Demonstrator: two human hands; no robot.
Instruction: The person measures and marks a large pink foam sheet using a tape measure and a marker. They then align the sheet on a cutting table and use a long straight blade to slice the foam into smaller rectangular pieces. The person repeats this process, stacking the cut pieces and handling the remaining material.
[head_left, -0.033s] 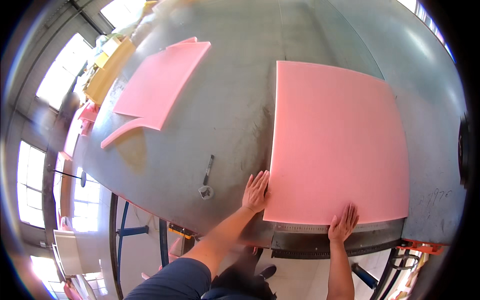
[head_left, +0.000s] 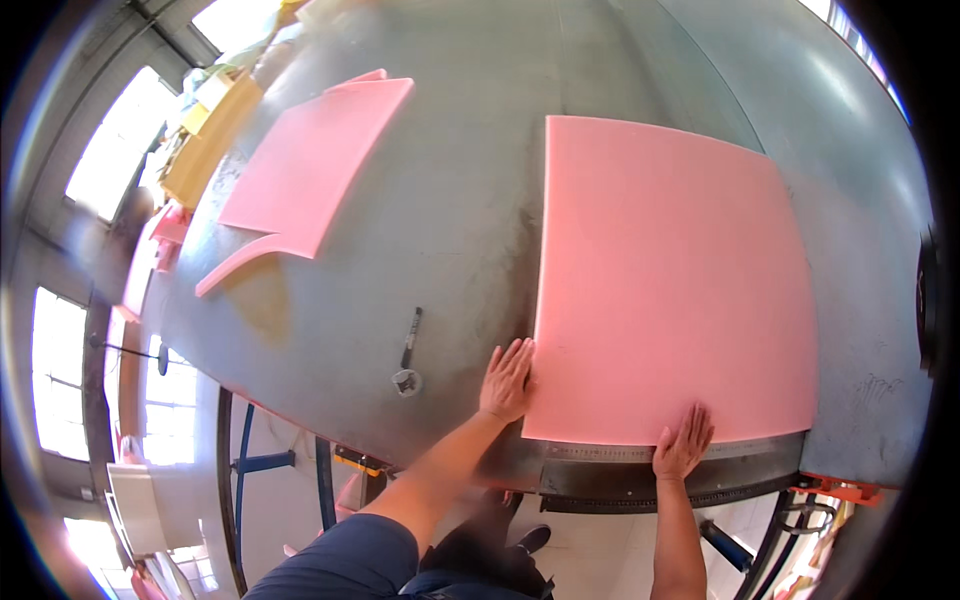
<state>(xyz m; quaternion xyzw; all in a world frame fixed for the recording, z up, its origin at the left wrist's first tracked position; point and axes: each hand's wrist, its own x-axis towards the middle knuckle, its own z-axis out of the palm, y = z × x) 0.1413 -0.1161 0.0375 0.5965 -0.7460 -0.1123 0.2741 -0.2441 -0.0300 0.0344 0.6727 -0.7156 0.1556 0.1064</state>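
Observation:
A large, nearly square pink foam sheet (head_left: 675, 280) lies flat on a grey metal table (head_left: 450, 200). Against its left edge, near the front corner, rests my left hand (head_left: 508, 380), fingers stretched out. My right hand (head_left: 683, 442) lies palm down over the sheet's near edge, its fingers pointing away from me. Just under that edge a metal ruler strip (head_left: 600, 453) runs along the table front. Neither hand is closed around anything.
To the left lie further pink foam pieces (head_left: 300, 165), one with a curved strip. A black marker (head_left: 411, 335) touches a small round whitish object (head_left: 407, 382). Yellow foam blocks (head_left: 212, 145) are stacked beyond the table's left edge. An orange-red bracket (head_left: 845, 488) sits at the front right.
The whole view has shifted slightly, with the table's contents a little further left and up. Both hands keep their places at the foam sheet.

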